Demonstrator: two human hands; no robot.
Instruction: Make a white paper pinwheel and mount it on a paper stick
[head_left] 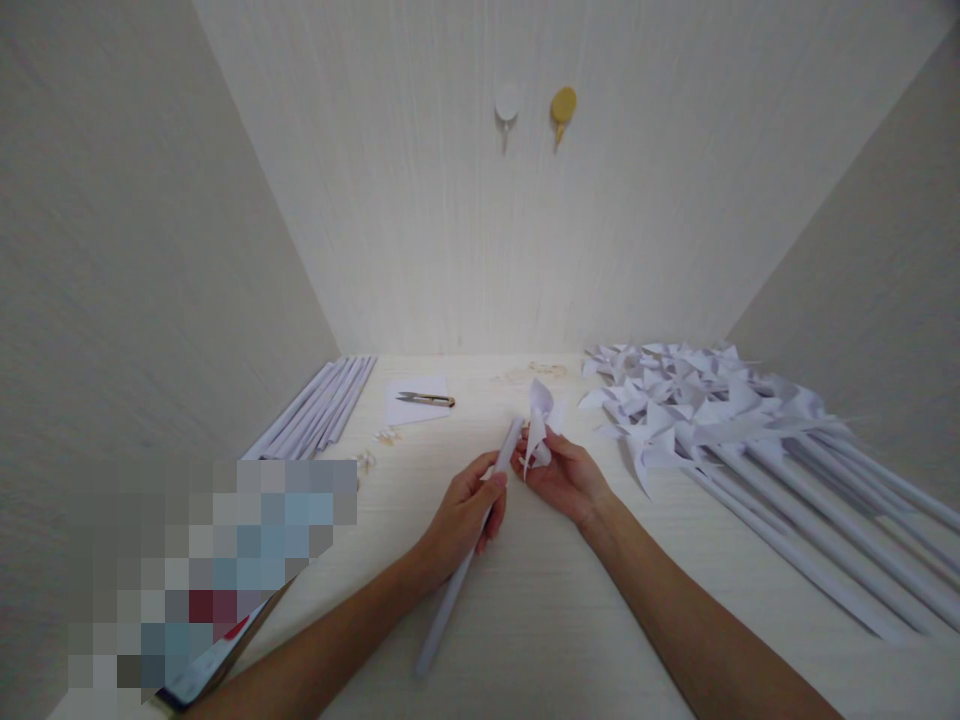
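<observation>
My left hand (476, 503) is closed around a rolled white paper stick (448, 607), which slants from the lower left up toward the middle of the table. Close by, my right hand (562, 475) pinches a white paper pinwheel (539, 418) by its near side. The pinwheel stands right beside the stick's upper end; whether the two are joined I cannot tell. My right fingertips are partly hidden behind the folded blades.
Many finished paper pinwheels (675, 395) on sticks are heaped at the right. Paper sticks (319, 405) lie at the left. Small thread snips (425, 399) rest on a white paper sheet (412, 383). Small pale bits (388, 436) are scattered nearby. Two hooks (563, 106) are on the wall.
</observation>
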